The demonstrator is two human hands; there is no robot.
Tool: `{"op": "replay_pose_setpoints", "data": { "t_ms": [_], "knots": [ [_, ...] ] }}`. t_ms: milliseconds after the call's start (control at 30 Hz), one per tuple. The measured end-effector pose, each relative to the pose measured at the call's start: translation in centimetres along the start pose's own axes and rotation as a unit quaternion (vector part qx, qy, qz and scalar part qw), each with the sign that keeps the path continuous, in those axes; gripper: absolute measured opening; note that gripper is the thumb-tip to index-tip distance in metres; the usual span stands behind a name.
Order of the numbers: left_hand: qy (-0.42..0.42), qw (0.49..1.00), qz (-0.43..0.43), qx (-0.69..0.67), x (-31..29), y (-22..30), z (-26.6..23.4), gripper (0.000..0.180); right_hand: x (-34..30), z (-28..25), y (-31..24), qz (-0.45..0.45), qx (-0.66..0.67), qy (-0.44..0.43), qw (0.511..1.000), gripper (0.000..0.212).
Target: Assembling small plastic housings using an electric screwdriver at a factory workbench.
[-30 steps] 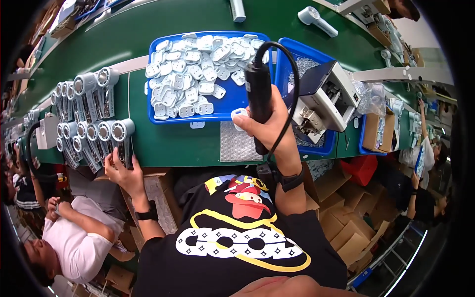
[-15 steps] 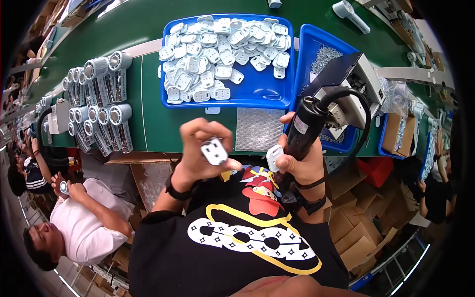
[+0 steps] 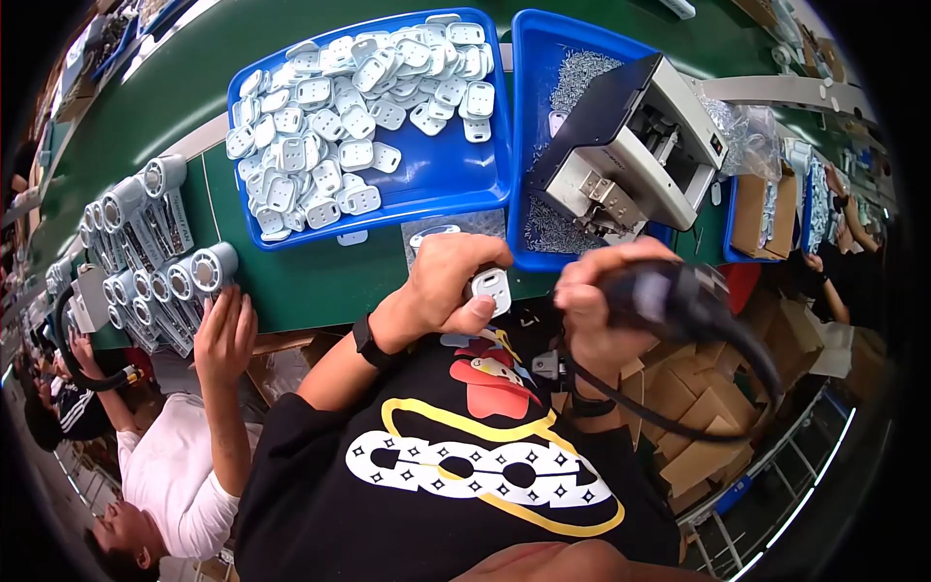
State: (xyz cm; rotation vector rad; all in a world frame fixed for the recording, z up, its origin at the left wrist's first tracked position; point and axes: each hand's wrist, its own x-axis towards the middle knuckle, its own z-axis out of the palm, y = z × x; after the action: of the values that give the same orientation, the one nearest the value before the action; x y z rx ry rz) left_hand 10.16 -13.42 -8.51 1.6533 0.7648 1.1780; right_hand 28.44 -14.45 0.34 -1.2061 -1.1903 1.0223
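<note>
Held in front of my chest, my left hand is closed on a small white plastic plate with slots in it, gripped between thumb and fingers. To its right, my right hand wraps around a black electric screwdriver, which lies tilted sideways and is smeared by motion. Its cable loops down past my right forearm. Another white plate lies on a bubble-wrap sheet at the table's near edge, partly hidden behind my left hand.
A blue tray holds many similar white plates. Right of it, a second blue tray contains loose screws and a screw feeder. White handheld fans stand in rows at left, where a co-worker's hand touches one. Cardboard boxes are at lower right.
The screwdriver has swung over to the right, and the plate seen in my right hand no longer shows there. A plate now lies on the bubble wrap. The co-worker's hand has reached the fans.
</note>
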Motion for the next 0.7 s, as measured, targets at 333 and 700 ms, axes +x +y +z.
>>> {"op": "replay_pose_setpoints", "data": {
  "t_ms": [333, 700],
  "knots": [
    [0.039, 0.997, 0.048, 0.045, 1.0, 0.6, 1.0, 0.042, 5.3, -0.5, -0.4, -0.121, 0.101, 0.084, 0.984, 0.035],
    [0.064, 0.995, 0.055, 0.046, 1.1, 0.4, 1.3, 0.042, 2.9, 1.8, -6.4, -0.165, 0.226, -0.089, 0.956, 0.037]
  ]
}}
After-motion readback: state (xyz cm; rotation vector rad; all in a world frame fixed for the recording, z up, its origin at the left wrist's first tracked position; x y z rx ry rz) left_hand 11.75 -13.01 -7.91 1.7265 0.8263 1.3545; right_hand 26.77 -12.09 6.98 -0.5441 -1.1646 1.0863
